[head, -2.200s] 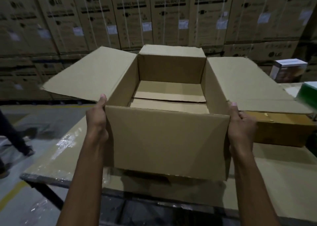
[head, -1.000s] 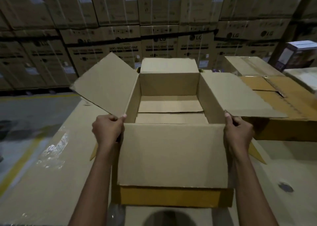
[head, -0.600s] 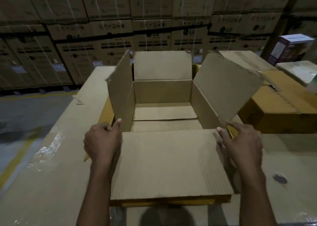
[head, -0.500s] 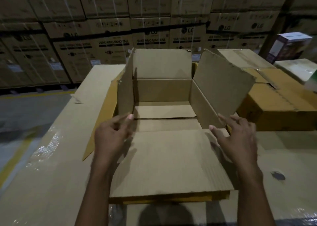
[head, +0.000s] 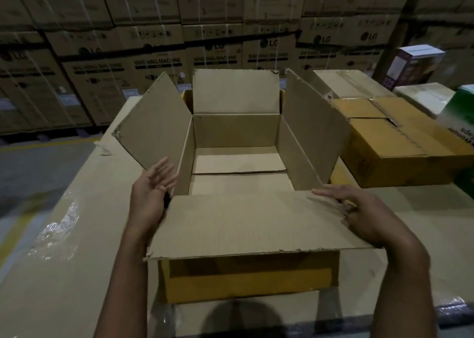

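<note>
The table, partly wrapped in shiny film, is seen nearest. The cardboard box is set on the table close to its near edge, straight ahead of the person and between the two hands.

The near flap is folded outward toward the viewer and lies roughly level over the box's yellowish front wall. The right hand is laid on this flap's right corner. Its fingers are straight and flat and nothing is gripped. The flap is probably being pressed down there so that it stays bent back.

The left hand is held open at the box's left near corner, with the fingers spread and nothing held. It is just beside the lower edge of the left flap. Whether it touches the cardboard cannot be told.

Inside the box, only the bottom flaps are seen, one overlapping the other. The left flap and the right flap are slanted outward and the far flap stands upright. The mouth appears to be opened up for packing.

A closed yellowish carton is placed just behind the right flap. Stacked washing machine cartons fill the background.
</note>
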The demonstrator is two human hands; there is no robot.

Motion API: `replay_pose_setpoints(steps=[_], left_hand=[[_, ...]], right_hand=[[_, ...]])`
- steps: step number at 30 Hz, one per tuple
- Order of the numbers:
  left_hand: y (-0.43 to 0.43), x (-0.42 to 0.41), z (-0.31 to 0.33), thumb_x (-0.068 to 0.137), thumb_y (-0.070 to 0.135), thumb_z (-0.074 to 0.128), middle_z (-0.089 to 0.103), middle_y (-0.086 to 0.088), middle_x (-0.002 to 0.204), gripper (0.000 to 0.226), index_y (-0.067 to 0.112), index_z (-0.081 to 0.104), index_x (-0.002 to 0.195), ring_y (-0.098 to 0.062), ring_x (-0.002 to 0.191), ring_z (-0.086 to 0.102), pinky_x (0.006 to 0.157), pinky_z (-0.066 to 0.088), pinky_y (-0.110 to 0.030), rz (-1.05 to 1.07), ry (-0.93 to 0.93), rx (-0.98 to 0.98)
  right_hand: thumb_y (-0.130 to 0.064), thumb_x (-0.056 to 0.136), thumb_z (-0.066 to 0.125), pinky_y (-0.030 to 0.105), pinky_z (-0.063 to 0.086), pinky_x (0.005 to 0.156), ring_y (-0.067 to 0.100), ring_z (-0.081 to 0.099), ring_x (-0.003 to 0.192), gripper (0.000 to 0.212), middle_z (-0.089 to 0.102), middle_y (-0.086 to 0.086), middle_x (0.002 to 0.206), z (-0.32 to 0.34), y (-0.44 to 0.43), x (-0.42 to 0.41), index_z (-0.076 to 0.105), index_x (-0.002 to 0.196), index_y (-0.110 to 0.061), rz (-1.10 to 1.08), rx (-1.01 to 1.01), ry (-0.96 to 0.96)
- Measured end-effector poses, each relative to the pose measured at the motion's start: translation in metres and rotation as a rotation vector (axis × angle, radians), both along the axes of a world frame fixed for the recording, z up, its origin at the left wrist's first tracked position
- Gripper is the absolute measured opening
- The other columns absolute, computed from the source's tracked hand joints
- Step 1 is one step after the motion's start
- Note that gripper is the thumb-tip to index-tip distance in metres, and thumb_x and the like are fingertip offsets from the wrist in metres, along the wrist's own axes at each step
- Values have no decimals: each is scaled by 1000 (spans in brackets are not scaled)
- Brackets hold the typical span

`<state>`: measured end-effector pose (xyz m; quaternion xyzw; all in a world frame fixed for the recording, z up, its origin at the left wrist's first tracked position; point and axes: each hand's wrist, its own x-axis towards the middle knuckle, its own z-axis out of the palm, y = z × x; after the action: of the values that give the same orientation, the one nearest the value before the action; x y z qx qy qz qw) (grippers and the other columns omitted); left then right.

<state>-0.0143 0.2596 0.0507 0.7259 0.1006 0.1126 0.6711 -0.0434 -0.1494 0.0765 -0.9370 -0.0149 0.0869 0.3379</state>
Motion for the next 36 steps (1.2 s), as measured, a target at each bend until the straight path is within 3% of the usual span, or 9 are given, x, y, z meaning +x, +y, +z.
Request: replay_pose_setpoints(steps=[4,9,13,15,21,24,29,33,36], left_hand=[[18,-8,-9,89,-27,53,60,3,147,82,38,60,139,-14,136,57,112,49,-43,-136,-39,110],[43,-20,-10,76,-40,50,39,15,163,103,39,59,140,-10,148,42,108,46,-29,-361,-85,144],[57,-25,-4,72,-6,82,46,16,159,85,41,61,140,-6,146,45,114,46,-36,-489,-63,62],[53,-26,-2,65,14,92,49,17,157,79,39,67,135,-4,144,46,107,51,-25,-501,-48,55],[15,-27,-13,82,8,75,78,6,110,44,6,69,125,-21,118,68,87,58,-18,-78,-213,-4],[6,-34,-9,85,13,72,74,-2,126,51,4,63,135,-23,123,67,97,59,-29,-51,-352,-29],[-3,-48,18,91,63,64,80,-9,98,69,-2,66,116,-33,96,76,94,60,-43,-124,-463,-170],[-9,-55,37,97,61,57,79,-4,82,53,12,75,102,-32,79,77,80,62,-47,-76,-498,40],[-20,-60,49,100,47,61,79,-5,88,37,13,72,110,-29,87,77,79,62,-54,-57,-593,199]], right_hand=[[18,92,57,21,41,99,4,41,137,77,54,-27,140,-8,-18,-8,70,111,-55,-11,124,-155],[5,90,68,33,49,107,-6,52,134,61,64,-26,137,-7,-40,-29,75,115,-50,96,421,-107],[-48,75,83,23,59,94,-3,64,118,32,73,-20,123,-15,-31,-19,78,107,-49,-37,511,-230],[-78,67,76,26,60,84,7,69,105,52,77,-11,107,-24,-22,-6,81,101,-39,-190,526,-368],[-57,76,72,43,50,76,22,62,90,52,68,2,94,-38,-7,24,76,105,-14,-331,450,-481],[-66,82,68,46,53,83,24,62,103,52,71,1,107,-37,-10,19,77,109,-22,-275,444,-560],[-84,93,26,40,42,100,35,63,116,85,76,11,112,-27,-4,9,77,79,-18,-219,828,-599],[-81,96,23,45,38,99,33,65,113,79,79,3,107,-23,-2,6,79,80,-29,-261,788,-633],[-84,93,27,50,40,98,36,60,108,85,76,14,113,-23,0,1,78,100,-16,-321,828,-651]])
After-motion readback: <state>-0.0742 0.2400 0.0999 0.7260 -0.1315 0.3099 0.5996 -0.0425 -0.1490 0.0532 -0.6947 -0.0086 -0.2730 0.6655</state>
